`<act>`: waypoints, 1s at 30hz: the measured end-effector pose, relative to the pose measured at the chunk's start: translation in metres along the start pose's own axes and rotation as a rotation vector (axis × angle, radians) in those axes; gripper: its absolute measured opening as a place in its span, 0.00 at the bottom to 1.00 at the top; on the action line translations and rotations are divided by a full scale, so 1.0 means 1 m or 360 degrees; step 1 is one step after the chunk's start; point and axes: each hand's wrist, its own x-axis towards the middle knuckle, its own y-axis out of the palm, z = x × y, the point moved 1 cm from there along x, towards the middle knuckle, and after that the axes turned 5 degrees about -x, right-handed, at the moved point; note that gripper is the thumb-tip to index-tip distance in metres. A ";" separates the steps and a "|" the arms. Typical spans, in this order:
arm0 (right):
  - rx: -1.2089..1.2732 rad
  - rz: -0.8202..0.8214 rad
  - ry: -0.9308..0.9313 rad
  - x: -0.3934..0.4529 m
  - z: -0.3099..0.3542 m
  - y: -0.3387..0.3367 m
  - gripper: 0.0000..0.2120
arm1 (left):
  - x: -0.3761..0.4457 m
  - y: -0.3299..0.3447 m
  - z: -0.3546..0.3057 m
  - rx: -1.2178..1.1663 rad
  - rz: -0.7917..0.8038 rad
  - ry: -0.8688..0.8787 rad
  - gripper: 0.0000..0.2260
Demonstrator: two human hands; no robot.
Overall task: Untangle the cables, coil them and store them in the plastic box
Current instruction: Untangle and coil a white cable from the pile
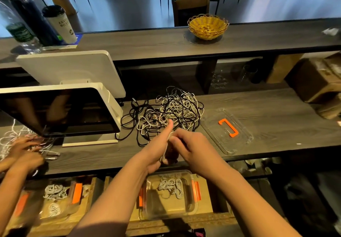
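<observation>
A tangled heap of black and white cables (171, 111) lies on the grey counter (267, 111). In front of it, my left hand (158, 150) grips a small coil of white cable (166, 152), thumb raised. My right hand (193, 148) pinches the same coil from the right. Below the counter edge stands a clear plastic box (171, 209) with orange latches, holding a few coiled white cables (172, 186). Its clear lid (239, 141) with an orange handle lies on the counter to the right.
A white point-of-sale screen (60, 111) stands at the left. Another person's hands (24, 153) work on white cables at the far left, above a second box (55, 200). A yellow basket (207, 27), a cup (60, 24) and bottles sit on the upper shelf. Cardboard boxes (321, 82) are at right.
</observation>
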 end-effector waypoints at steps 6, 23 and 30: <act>-0.0223 -0.0339 0.0007 0.004 -0.013 -0.020 0.18 | -0.003 -0.003 0.003 -0.0093 0.0393 -0.0139 0.38; 0.0056 -0.0236 0.0262 0.002 -0.047 -0.047 0.12 | -0.011 -0.018 -0.017 0.0960 0.0439 0.0364 0.25; 0.0175 -0.0118 0.0319 0.006 -0.058 -0.032 0.14 | -0.003 -0.012 -0.010 0.0403 0.0231 0.0516 0.26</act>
